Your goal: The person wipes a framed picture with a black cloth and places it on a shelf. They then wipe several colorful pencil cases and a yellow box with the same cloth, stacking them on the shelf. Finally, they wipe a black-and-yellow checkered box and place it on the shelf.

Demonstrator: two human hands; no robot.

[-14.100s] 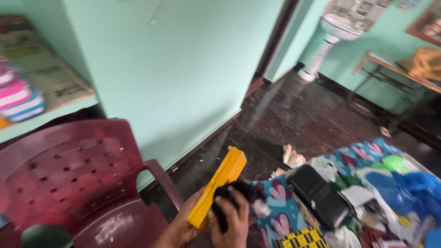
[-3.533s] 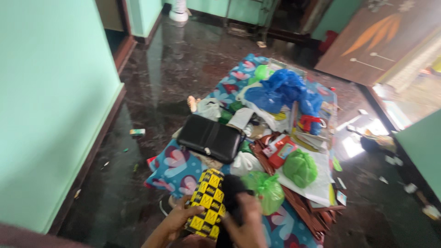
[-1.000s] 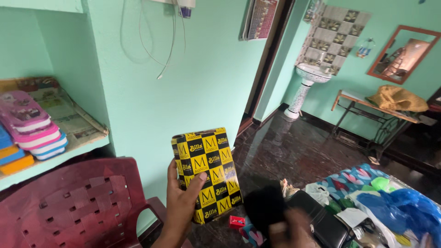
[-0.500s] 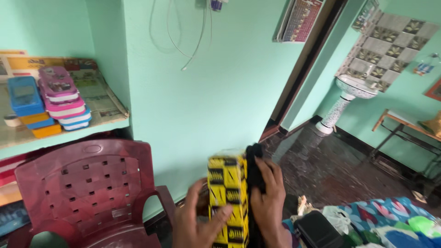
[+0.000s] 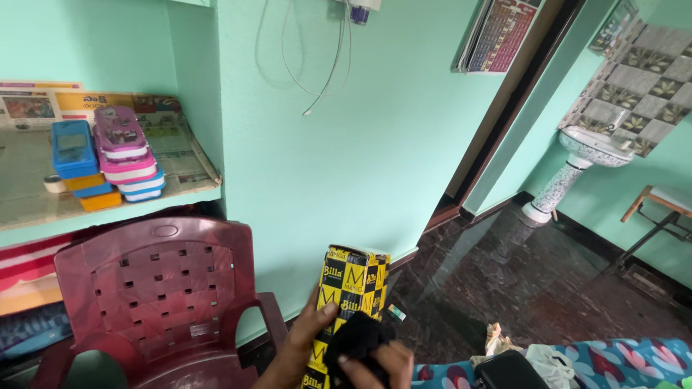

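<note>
My left hand [image 5: 306,338] grips yellow-black box [image 5: 347,302] upright, bottom centre of frame. My right hand [image 5: 378,364] presses black cloth [image 5: 355,342] against it. Maroon plastic chair [image 5: 155,295] lower left; mint wall [image 5: 375,130] behind; dark glossy floor [image 5: 548,281] right.

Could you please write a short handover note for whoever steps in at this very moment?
Left hand: grips the yellow-and-black box by its side, upright, held in the air.
Right hand: presses a black cloth against the box's lower front.
Nearby: maroon plastic chair to the left, stacked lunch boxes on the shelf, black case on the floral sheet.
Done: box is off the floor, cloth in contact.
Left: top of the box is not yet under the cloth; it has not been set down.
</note>
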